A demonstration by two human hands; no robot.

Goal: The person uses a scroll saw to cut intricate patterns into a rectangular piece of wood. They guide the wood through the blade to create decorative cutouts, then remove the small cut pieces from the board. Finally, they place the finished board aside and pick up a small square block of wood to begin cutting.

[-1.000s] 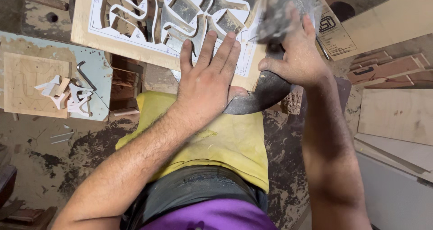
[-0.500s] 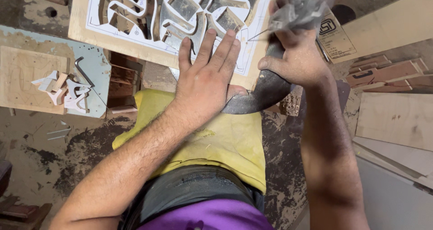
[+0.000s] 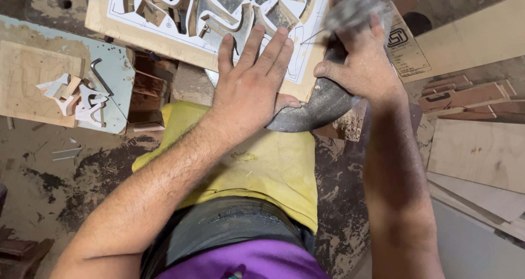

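Two hands busy here: your left hand point(image 3: 249, 90) lies flat, fingers spread, pinning the pale plywood panel with white paper pattern and cut-out shapes point(image 3: 164, 35) near its lower right edge. Your right hand point(image 3: 358, 65) is wrapped around the dark grey curved saw frame point(image 3: 320, 109), hugging that same edge. Just right, a tan cardboard piece with a black square logo point(image 3: 402, 46).

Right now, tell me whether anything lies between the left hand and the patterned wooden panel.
Nothing visible does. The left hand lies flat, fingers spread, directly on the patterned wooden panel at its near edge. The right hand grips a dark curved tool beside it, at the panel's right corner, not under the left palm.
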